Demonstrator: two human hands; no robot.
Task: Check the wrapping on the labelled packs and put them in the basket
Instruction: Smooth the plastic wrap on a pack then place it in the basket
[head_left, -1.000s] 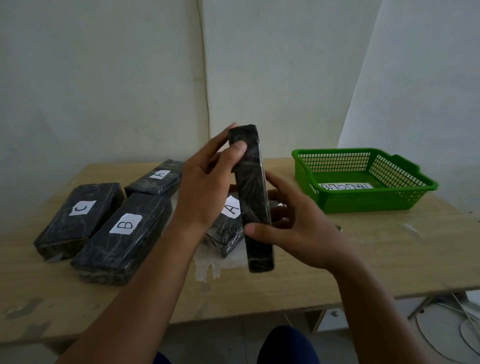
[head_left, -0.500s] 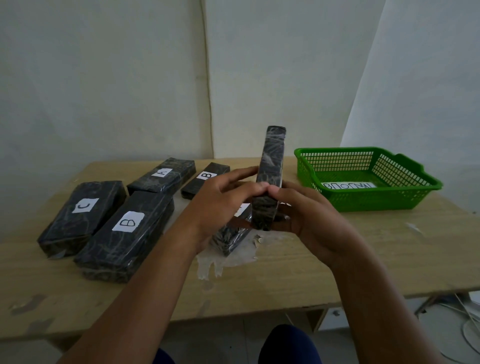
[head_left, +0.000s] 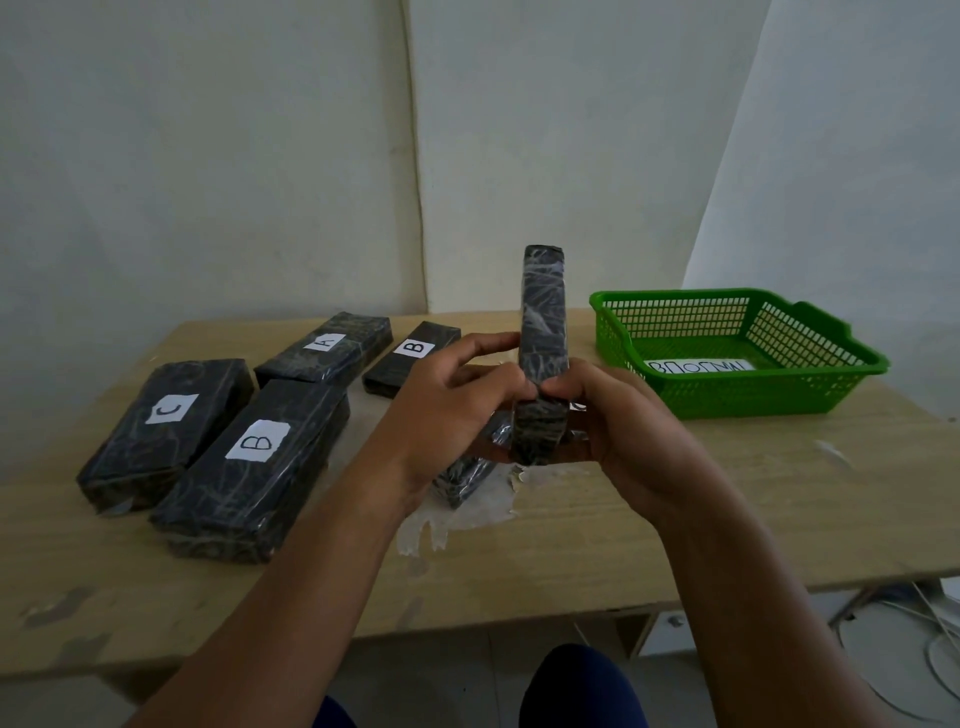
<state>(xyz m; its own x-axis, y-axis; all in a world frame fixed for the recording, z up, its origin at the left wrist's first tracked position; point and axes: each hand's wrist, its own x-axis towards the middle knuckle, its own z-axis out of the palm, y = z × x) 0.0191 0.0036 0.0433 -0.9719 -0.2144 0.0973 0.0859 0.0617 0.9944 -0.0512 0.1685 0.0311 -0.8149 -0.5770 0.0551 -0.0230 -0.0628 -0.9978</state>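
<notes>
Inspection is under way: a wrapped pack (head_left: 543, 332) is held on end above the counter (head_left: 675, 525), clamped at its lower part between the left hand (head_left: 457, 410) and right hand (head_left: 618, 426). Compared with a second ago, the pack has been raised upright and both grips have been shifted to its base. The green basket (head_left: 779, 400), far right, holds only a paper label; no pack is seen inside, so placing is judged still pending.

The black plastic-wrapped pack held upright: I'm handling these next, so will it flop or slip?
The black plastic-wrapped pack probably stays stiff: it stands straight above the left hand and right hand gripping its lower end. Its glossy film may be slippery.
</notes>
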